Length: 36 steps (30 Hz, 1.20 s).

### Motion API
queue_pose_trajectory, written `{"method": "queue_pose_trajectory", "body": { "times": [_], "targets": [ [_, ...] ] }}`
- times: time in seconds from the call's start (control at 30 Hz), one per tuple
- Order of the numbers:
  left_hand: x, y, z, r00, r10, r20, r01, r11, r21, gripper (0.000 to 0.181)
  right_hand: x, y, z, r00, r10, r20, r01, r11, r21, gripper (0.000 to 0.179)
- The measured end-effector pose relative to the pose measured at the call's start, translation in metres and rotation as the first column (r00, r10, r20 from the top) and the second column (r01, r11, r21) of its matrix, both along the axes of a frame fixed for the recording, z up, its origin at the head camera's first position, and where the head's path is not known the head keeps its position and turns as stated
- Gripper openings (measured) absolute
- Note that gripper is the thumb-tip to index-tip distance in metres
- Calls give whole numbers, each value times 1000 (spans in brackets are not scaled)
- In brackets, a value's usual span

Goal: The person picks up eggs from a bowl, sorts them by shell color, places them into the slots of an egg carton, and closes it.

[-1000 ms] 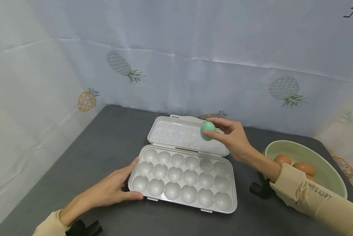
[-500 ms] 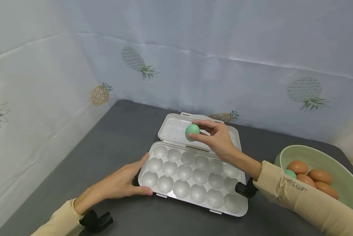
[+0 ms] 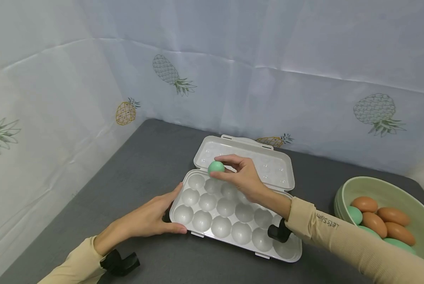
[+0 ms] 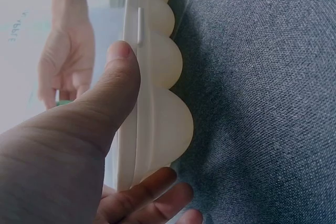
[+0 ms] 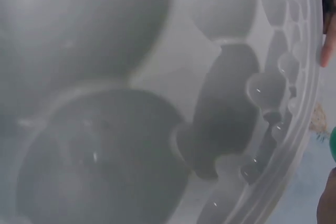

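My right hand (image 3: 242, 175) pinches a green egg (image 3: 216, 168) between thumb and fingers. It holds the egg over the back-left part of a white plastic egg tray (image 3: 235, 228), near the hinge. No eggs sit in the cups that show; my right hand and forearm cover some of them. The tray's hinged lid (image 3: 268, 167) lies folded back behind it. At the tray's left end my left hand (image 3: 151, 217) grips the corner. In the left wrist view the thumb (image 4: 123, 72) lies along the rim, with fingers (image 4: 157, 187) around the end.
A pale green bowl (image 3: 350, 185) stands at the right with several brown eggs (image 3: 393, 216) and green eggs (image 3: 354, 215); my right sleeve (image 3: 339, 232) partly covers it. A pineapple-print cloth (image 3: 251, 79) hangs behind and left of the grey table (image 3: 127, 177).
My right hand has carried the green egg leftward and down, from over the lid to over the tray's back-left cups. The head view has turned right. My left hand keeps its grip on the tray.
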State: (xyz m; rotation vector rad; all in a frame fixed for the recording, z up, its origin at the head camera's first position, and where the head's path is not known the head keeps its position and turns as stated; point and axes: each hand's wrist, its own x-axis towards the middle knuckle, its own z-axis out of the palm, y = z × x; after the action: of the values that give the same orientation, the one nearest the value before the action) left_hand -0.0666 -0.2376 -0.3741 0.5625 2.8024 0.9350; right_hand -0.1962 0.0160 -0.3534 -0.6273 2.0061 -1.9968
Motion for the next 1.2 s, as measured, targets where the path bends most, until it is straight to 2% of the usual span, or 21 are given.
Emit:
{"method": "queue_pose_trajectory", "body": {
  "times": [0.17,0.4,0.73,0.87,1.2],
  "targets": [
    [0,0,2,1000,-7,13,7,1000,4,118,3,-7,-6,1000,15,6,-15,1000,20,46],
    [-1,0,1,1000,-23,20,23,1000,19,118,6,-18,-9,998,61,3,-60,993,99,44],
    [1,0,1,999,-33,-43,34,999,6,116,10,-37,-13,998,68,-13,-64,978,201,40],
    [2,-1,-2,997,-33,-69,34,999,6,116,10,-40,-17,997,74,-38,-64,974,217,39],
    [0,0,-2,997,-45,-64,48,998,43,115,7,-40,-20,992,84,-90,-62,973,221,37]
  ]
}}
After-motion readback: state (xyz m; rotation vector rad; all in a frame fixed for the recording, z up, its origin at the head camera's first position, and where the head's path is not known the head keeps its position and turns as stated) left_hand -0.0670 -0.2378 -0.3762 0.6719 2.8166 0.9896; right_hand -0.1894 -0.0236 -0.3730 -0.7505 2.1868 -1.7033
